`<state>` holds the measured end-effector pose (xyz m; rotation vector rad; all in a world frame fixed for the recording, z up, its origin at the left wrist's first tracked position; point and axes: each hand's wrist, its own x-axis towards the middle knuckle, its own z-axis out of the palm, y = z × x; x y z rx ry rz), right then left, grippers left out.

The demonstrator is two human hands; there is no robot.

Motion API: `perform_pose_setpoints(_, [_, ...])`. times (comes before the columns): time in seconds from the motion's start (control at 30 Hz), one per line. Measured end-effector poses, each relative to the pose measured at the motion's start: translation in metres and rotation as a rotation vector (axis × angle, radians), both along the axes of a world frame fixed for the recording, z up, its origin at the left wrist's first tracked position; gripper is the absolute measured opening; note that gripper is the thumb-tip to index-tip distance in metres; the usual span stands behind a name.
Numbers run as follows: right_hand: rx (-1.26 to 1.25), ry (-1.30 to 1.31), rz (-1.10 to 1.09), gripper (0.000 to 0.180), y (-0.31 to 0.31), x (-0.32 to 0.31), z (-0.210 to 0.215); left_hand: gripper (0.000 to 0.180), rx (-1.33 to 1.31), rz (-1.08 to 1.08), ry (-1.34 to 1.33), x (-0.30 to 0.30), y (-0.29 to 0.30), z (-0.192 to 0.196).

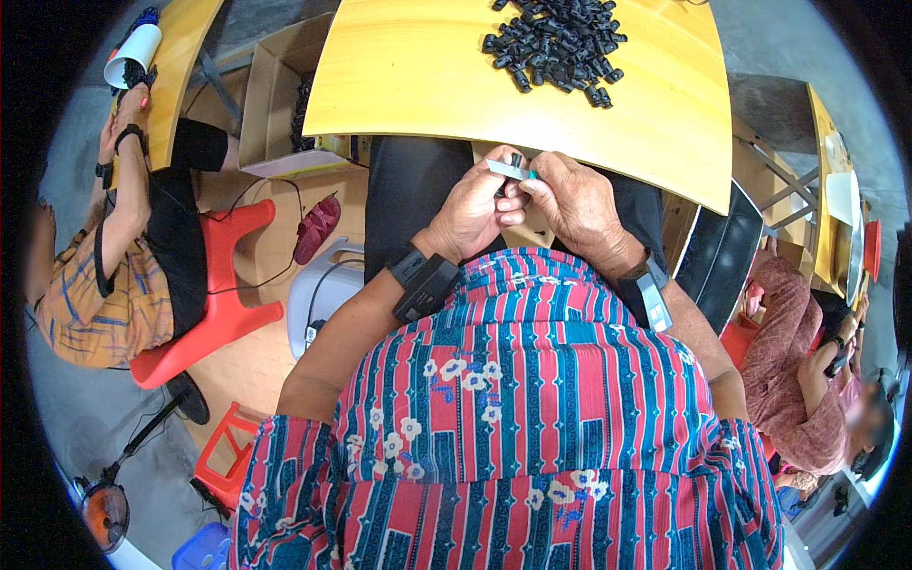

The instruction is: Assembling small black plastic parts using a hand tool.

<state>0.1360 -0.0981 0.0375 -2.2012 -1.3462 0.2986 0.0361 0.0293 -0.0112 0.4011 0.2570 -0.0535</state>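
Close to my body, just off the near edge of the yellow table (399,76), my two hands meet. My left hand (472,204) is closed around a small black plastic part (516,160), mostly covered by the fingers. A short flat metal blade (505,169) with a bit of teal at its handle end lies across that part. The thumb and fingers of my right hand (575,195) pinch this small knife at the teal end; the rest of its handle is hidden. On the table ahead is a heap of similar black plastic parts (556,47).
An open cardboard box (271,104) with dark contents stands left of the table. A person on a red stool (228,275) works at the far left; others sit at the right. A maroon shoe (316,230) and a grey-white stool (318,290) are on the floor. Cables run nearby.
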Motion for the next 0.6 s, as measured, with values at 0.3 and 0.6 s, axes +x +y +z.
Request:
perform_pose_setpoints(0.3, [0.023, -0.013, 0.015, 0.023, -0.0002, 0.0003, -0.0006, 0.013, 0.011, -0.004, -0.032, -0.0013, -0.0021, -0.0057])
perform_pose_setpoints(0.6, [0.017, -0.041, 0.036, 0.022, -0.0003, -0.0005, -0.0015, 0.014, 0.029, -0.007, -0.026, -0.0022, -0.0037, -0.0038])
